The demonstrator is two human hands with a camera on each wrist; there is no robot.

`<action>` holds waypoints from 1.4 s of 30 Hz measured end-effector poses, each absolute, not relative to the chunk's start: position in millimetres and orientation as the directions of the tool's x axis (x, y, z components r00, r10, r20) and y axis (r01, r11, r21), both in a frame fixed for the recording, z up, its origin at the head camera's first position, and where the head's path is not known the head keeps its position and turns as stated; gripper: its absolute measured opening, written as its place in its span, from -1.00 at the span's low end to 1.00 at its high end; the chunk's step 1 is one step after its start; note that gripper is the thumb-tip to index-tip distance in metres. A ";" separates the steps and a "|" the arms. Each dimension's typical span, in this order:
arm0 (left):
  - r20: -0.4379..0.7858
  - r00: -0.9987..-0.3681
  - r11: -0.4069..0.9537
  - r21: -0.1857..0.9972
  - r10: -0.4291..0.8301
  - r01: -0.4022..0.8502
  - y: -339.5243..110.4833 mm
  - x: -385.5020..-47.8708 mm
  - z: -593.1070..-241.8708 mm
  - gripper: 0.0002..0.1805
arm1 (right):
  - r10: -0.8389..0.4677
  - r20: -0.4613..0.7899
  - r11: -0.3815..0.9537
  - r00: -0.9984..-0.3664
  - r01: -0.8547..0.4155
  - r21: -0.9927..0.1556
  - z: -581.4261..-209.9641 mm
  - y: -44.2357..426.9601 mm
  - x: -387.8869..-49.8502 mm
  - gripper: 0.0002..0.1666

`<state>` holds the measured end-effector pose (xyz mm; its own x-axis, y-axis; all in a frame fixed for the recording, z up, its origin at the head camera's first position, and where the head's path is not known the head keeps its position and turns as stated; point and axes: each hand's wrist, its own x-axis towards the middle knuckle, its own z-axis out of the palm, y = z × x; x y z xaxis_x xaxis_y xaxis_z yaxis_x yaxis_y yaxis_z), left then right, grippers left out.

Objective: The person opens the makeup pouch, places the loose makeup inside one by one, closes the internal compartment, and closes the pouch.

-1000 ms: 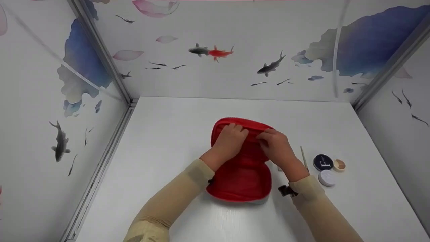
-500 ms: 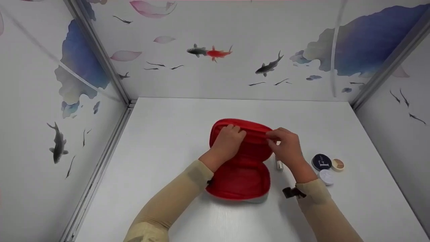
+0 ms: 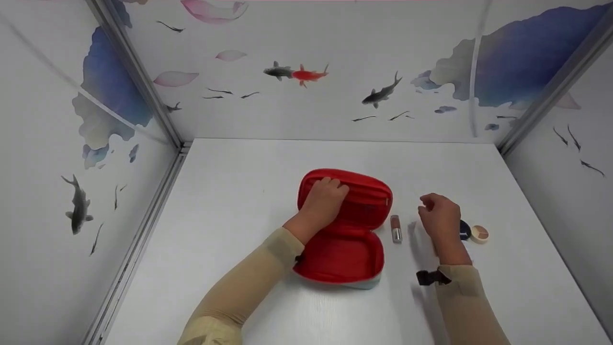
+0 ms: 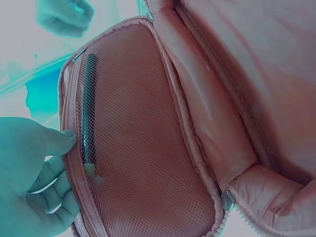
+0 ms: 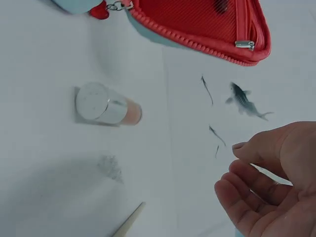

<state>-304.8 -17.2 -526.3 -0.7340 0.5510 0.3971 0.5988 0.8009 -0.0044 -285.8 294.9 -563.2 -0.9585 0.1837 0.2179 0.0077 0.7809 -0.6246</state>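
A cosmetic bag [image 3: 342, 258] with a red lining lies open on the table, its lid raised toward the back. My left hand [image 3: 323, 203] holds the lid's upper edge, the thumb and fingers pinching the zipped rim [image 4: 74, 163] in the left wrist view. Behind the lid's mesh pocket [image 4: 143, 123] sits a slim dark stick [image 4: 89, 108], its kind unclear. To the right, my right hand [image 3: 440, 215] is above the table with loosely curled fingers, holding nothing. Between bag and right hand stands or lies a lip gloss tube [image 3: 396, 229] with a silvery cap.
A dark round compact [image 3: 464, 230], partly covered by my right hand, lies beside a small concealer pot [image 3: 480, 234]. A pale pointed stick [image 5: 129, 219] shows low in the right wrist view. Fish-patterned walls [image 3: 306, 110] enclose the table [image 3: 239, 191] at back and sides.
My right hand has left the lid's right side and moved right, toward the round pots, uncovering the lip gloss tube. My left hand keeps its hold on the lid.
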 end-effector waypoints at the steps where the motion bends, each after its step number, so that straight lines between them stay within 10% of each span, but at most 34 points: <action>1: 0.400 -0.735 0.802 -0.001 0.547 0.597 -18.3 -305.5 -527.0 -0.83 | 0.181 0.200 0.789 -0.963 0.021 -0.614 -566.2 298.3 -286.2 -0.71; 42: 0.455 -0.736 0.816 0.034 0.501 0.577 -34.4 -289.1 -537.9 -0.88 | 0.163 -0.109 0.907 -0.981 0.192 -0.374 -607.1 318.7 -302.1 -0.67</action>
